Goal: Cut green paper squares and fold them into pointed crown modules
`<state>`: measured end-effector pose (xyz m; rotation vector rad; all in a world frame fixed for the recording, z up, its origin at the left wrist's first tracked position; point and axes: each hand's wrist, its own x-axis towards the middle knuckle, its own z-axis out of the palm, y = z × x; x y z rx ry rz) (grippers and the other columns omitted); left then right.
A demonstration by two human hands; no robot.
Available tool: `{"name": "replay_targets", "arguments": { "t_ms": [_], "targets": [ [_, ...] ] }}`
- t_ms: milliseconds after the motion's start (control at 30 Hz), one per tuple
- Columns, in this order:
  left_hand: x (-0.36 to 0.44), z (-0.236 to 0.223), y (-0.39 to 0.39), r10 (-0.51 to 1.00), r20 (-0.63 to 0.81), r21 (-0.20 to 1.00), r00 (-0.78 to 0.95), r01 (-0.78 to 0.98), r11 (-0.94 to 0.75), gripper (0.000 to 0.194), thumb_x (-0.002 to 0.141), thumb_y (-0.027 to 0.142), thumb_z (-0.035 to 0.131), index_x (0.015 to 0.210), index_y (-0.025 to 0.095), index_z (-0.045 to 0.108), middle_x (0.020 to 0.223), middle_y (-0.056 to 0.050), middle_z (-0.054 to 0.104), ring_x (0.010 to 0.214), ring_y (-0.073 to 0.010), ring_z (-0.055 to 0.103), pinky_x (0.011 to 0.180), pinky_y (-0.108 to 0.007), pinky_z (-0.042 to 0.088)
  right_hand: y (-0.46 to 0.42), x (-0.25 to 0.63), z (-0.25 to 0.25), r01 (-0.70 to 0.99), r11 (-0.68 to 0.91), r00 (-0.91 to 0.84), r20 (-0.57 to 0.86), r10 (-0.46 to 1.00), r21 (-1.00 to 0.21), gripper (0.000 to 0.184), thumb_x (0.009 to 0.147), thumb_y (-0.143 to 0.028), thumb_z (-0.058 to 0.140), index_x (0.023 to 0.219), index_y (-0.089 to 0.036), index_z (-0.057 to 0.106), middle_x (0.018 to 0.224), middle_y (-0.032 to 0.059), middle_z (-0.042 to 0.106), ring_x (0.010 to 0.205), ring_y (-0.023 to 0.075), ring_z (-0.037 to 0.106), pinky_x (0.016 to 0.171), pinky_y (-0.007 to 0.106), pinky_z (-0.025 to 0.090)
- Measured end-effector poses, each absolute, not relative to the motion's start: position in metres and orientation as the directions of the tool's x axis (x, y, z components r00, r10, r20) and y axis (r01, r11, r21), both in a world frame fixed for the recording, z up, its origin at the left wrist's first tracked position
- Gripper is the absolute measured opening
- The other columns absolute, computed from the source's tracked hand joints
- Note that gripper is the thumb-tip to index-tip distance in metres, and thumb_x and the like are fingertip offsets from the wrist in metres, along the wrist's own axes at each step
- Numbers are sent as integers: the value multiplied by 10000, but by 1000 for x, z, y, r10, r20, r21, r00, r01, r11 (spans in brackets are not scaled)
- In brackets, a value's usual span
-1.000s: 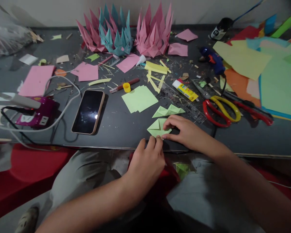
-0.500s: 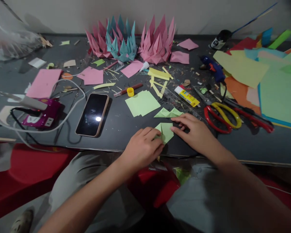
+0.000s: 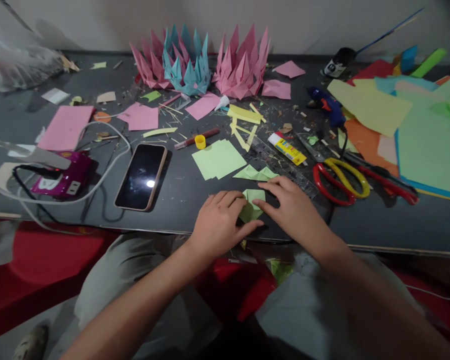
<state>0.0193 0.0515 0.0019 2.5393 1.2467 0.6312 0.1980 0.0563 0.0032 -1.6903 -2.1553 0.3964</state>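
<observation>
A small folded light-green paper piece lies near the front edge of the dark table. My left hand rests on its left side, fingers curled over it and thumb pressed along its lower edge. My right hand presses the paper's right side with its fingertips. Just behind lie another folded green piece and a stack of green paper squares.
A phone lies to the left, beside a purple power strip with cables. Red-and-yellow scissors, a glue stick, a clear ruler and a blue glue gun sit to the right. Pink and teal paper crowns stand at the back; coloured sheets pile at the right.
My left hand has moved up from the table edge onto the green paper and covers its left part. The paper is folded narrower, and my right hand has shifted slightly with it.
</observation>
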Motion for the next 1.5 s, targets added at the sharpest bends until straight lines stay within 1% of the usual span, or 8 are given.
{"name": "replay_targets", "arguments": {
  "t_ms": [267,500,600,733,900,1067,1367,1500],
  "targets": [
    [24,-1,50,813,357,555,460,596,-581,73,832,181,539,784,161,591,984,-63,626,921,-187,561,785,-332,472,60,210,9,784,45,-66,-11,998,-620,232,782,-384,589,903,-186,575,813,52,598,674,177,572,616,316,469],
    [23,2,49,721,510,590,469,419,-690,16,832,157,562,828,153,577,967,-75,616,928,-153,555,825,-304,460,64,213,11,325,-225,-89,-267,960,-918,403,726,-434,630,1026,-188,523,773,29,658,695,162,622,673,309,495],
    [25,3,49,676,518,621,524,314,-718,19,825,159,577,840,151,569,960,-66,621,919,-139,560,832,-284,458,69,208,10,191,-249,-151,-279,948,-950,419,701,-380,654,1048,-170,546,825,45,681,744,166,639,700,303,500],
    [25,-1,50,710,443,651,548,347,-675,20,827,171,577,836,153,578,951,-58,627,910,-144,568,815,-276,466,72,204,3,297,-139,-92,-174,980,-945,261,692,-314,662,901,-163,621,780,44,689,726,175,643,680,298,505],
    [24,-7,52,786,325,531,526,586,-612,48,807,170,596,850,150,603,903,-48,645,836,-190,580,755,-339,474,68,201,-2,645,192,-157,118,981,-739,77,786,-223,590,822,-190,650,809,34,690,718,166,630,665,290,497],
    [23,-5,51,818,248,482,520,666,-569,80,829,161,559,850,162,636,886,-34,641,814,-193,567,758,-349,470,64,204,-4,733,553,-408,394,824,-397,153,861,-166,496,876,-158,648,875,66,683,832,185,610,783,317,479],
    [22,-5,56,816,244,461,524,677,-573,107,832,176,555,887,148,643,918,-44,640,826,-189,560,767,-343,473,60,213,-5,699,713,-637,404,657,-56,228,885,-145,440,991,-134,641,940,92,685,854,200,610,767,329,484],
    [19,-4,59,793,260,446,551,660,-605,115,834,186,556,888,140,647,909,-48,649,838,-190,568,781,-347,477,59,213,-5,688,726,-675,343,653,-27,239,890,-152,426,977,-156,649,944,86,682,849,196,604,751,329,477]
  ]
}}
